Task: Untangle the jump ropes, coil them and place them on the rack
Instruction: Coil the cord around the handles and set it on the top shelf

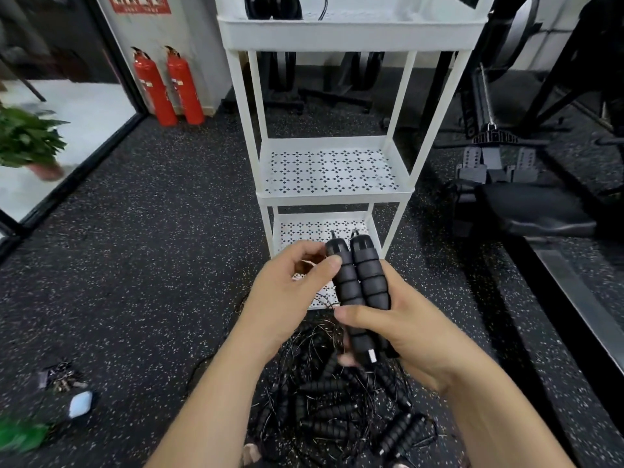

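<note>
Head view: I had both hands in the lower middle of the frame, held above the speckled dark floor [162,251]. The right hand [401,329] gripped two black ribbed handles [358,292] pressed side by side. Its thumb lay across their lower part and its fingers curled round from underneath. The handles stood nearly upright, tops leaning a little to the left of the frame, with a short stub of cord showing at each top. The left hand [290,292] pinched the upper part of the left handle, thumb flat on the foam and fingers curled behind it. I could not trace where the cord from this pair ran.

Below the hands, at the bottom middle of the frame, the remaining ropes [337,417] lay on the floor in a tangle of thin wire and many black handles.

Just behind the hands, in the centre of the frame, stood the white rack [331,194] with three tiers. The raised handles overlapped its bottom shelf in the picture. The middle and bottom shelves were perforated, and the top tray held dark shapes cut off by the frame edge.

In the upper left I saw two red extinguishers [169,86] against a wall, and a green plant [27,140] at the left edge.
</note>
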A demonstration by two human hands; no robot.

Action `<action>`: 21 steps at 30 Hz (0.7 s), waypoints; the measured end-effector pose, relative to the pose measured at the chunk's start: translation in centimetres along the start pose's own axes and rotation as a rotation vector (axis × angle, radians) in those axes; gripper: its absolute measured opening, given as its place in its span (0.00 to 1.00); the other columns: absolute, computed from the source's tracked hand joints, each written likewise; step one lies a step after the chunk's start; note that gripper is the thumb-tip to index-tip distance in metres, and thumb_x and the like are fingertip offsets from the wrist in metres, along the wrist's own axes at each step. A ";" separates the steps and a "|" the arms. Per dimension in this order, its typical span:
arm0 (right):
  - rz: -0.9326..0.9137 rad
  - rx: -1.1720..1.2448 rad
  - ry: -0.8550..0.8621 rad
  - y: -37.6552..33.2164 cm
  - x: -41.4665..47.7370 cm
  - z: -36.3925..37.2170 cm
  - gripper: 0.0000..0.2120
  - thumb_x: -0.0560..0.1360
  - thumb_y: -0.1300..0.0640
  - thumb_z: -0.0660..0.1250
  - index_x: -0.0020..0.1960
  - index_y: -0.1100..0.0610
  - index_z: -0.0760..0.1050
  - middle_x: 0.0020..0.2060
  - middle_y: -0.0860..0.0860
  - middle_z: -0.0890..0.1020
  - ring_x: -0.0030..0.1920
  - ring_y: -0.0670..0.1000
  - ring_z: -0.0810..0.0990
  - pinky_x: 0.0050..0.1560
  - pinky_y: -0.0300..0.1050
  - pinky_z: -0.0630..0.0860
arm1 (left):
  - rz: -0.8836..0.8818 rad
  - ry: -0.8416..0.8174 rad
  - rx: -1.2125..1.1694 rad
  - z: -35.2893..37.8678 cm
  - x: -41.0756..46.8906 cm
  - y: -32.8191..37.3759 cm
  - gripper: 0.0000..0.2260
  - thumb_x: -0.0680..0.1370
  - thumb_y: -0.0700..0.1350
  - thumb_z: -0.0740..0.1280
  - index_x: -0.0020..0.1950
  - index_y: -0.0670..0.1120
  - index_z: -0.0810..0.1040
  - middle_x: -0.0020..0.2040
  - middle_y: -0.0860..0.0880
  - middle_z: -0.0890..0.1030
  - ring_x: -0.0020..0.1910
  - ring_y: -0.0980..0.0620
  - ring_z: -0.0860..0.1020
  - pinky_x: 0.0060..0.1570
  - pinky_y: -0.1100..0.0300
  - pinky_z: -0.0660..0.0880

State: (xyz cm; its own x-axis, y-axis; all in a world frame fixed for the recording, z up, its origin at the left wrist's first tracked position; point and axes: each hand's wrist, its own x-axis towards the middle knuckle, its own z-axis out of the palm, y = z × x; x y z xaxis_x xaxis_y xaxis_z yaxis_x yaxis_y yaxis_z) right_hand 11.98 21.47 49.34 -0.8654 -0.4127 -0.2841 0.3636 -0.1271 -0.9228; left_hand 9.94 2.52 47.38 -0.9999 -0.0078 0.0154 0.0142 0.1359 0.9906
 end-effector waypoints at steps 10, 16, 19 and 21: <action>0.076 -0.308 -0.288 -2.7 -0.5 -0.1 0.23 0.79 0.71 0.73 0.69 0.53 0.74 0.43 0.42 0.84 0.34 0.46 0.81 0.35 0.47 0.80 | 0.172 0.012 -0.087 0.0 1.8 1.4 0.21 0.85 0.53 0.60 0.45 0.41 0.85 0.46 0.48 0.87 0.51 0.53 0.83 0.58 0.53 0.75; 0.054 -0.311 -0.103 -1.4 -0.1 -1.7 0.16 0.70 0.64 0.84 0.52 0.62 0.80 0.39 0.55 0.79 0.37 0.52 0.77 0.38 0.47 0.76 | 0.189 0.070 0.062 0.2 2.9 1.1 0.20 0.83 0.54 0.65 0.37 0.42 0.68 0.34 0.51 0.66 0.37 0.52 0.65 0.41 0.51 0.63; 0.051 -0.288 -0.137 -1.7 -0.5 -2.8 0.14 0.71 0.71 0.81 0.52 0.61 0.81 0.41 0.56 0.81 0.35 0.51 0.75 0.38 0.44 0.75 | 0.188 0.087 0.096 0.2 3.3 1.2 0.22 0.84 0.52 0.67 0.36 0.42 0.67 0.32 0.52 0.66 0.35 0.53 0.63 0.39 0.53 0.61; 0.063 -0.297 -0.150 -2.2 -1.0 -3.4 0.12 0.72 0.74 0.78 0.51 0.65 0.80 0.40 0.57 0.82 0.32 0.51 0.75 0.36 0.42 0.74 | 0.161 0.070 0.093 0.0 3.5 0.9 0.23 0.84 0.53 0.68 0.36 0.41 0.68 0.31 0.52 0.67 0.32 0.54 0.64 0.38 0.54 0.60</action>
State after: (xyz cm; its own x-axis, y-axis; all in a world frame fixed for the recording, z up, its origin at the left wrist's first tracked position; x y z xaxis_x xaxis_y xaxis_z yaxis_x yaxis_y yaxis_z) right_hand 10.84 25.21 50.81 -0.7759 -0.5426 -0.3217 0.2792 0.1618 -0.9465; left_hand 6.46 2.63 48.36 -0.9816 -0.0471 0.1853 0.1697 0.2316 0.9579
